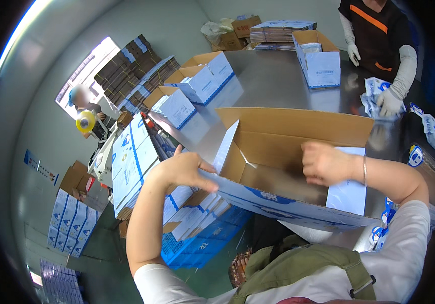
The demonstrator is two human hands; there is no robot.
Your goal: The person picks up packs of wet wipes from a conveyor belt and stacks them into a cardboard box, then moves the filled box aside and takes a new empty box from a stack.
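Note:
An opened cardboard carton (274,133), blue and white outside and brown inside, stands before me on the metal table, its flaps spread. My left hand (189,171) is at its left corner, thumb over the near flap and fingers apart. Over the carton's right part is my right hand (322,163), loosely curled and a little blurred, near the right flap; whether its fingers hold anything cannot be seen. The inside of the carton shows bare brown board, partly hidden by my right hand. Blue-and-white packs (384,220) lie beside my right arm.
Flattened cartons (132,163) are stacked at my left, above a blue plastic crate (206,247). Filled cartons (175,108) stand on the metal table (267,76). Across it a gloved co-worker (377,41) touches packs (373,98). Another person (84,102) is at a machine farther left.

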